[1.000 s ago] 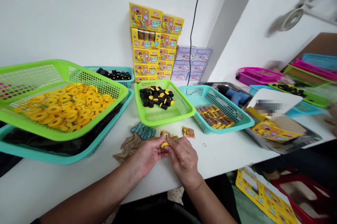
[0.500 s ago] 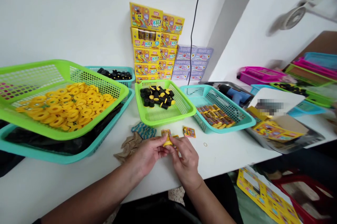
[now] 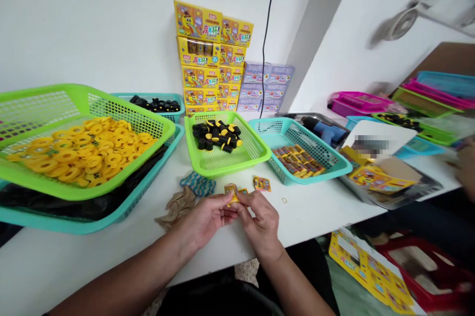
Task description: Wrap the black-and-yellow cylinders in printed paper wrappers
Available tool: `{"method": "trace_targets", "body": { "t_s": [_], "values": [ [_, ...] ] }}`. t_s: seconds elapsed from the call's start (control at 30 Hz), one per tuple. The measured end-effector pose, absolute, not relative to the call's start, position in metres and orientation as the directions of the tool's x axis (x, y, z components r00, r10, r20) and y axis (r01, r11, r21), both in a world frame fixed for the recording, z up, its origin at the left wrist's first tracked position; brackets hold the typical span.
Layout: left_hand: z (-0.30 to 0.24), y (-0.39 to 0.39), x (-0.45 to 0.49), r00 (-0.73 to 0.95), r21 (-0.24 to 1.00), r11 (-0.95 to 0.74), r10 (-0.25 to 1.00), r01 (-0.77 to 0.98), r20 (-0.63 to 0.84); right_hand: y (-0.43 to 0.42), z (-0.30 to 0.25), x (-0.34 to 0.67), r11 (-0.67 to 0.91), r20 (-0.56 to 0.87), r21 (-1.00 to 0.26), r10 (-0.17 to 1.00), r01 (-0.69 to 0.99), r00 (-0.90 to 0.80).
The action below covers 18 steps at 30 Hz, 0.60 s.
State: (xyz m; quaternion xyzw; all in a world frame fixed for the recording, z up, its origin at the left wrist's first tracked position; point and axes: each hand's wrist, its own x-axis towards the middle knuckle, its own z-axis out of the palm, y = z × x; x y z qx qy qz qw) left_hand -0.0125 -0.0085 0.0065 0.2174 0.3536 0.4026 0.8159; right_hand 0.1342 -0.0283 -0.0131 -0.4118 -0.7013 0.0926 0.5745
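Both hands, the left hand (image 3: 208,219) and the right hand (image 3: 261,222), grip one small yellow packet (image 3: 232,195) between their fingers, equally near it, above the table (image 3: 326,217); another packet (image 3: 261,184) lies just beyond the right hand.

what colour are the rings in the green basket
The rings are bright yellow, best seen in the head view.

Red "魔术杯!" on the stacked yellow cartons (image 3: 196,21)

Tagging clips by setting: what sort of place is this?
Likely a small hand-assembly and packing workshop for a boxed novelty item. Plastic baskets hold sorted yellow rings and black-and-yellow cylinders, and printed yellow retail boxes stand stacked behind.
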Motion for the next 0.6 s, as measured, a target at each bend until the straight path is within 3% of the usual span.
{"method": "trace_targets", "body": {
  "t_s": [0.13, 0.27, 0.4, 0.5, 0.6],
  "values": [
    [0.01, -0.008, -0.013, 0.408, 0.666, 0.568, 0.819, -0.483, -0.403, -0.027, -0.006, 0.139, 0.554, 0.599, -0.737, 0.801, 0.388, -0.005],
    [0.011, -0.01, -0.011, 0.273, 0.831, 0.432, 0.896, -0.351, -0.351, -0.02, 0.012, 0.138, 0.168, 0.169, -0.968, 0.986, 0.183, -0.012],
    [0.011, -0.015, -0.007, 0.176, 0.944, 0.271, 0.955, -0.188, -0.239, -0.012, 0.025, 0.134, -0.057, -0.092, -0.959, 0.989, 0.279, -0.115],
    [0.014, -0.015, -0.006, 0.224, 0.94, 0.295, 0.941, -0.168, -0.255, 0.007, 0.043, 0.149, -0.004, -0.051, -0.921, 0.993, 0.391, -0.109],
    [0.01, -0.012, -0.008, 0.197, 0.958, 0.281, 0.944, -0.062, -0.265, 0.053, 0.075, 0.185, 0.095, 0.174, -0.775, 0.982, 0.625, 0.067]
  ]
}}
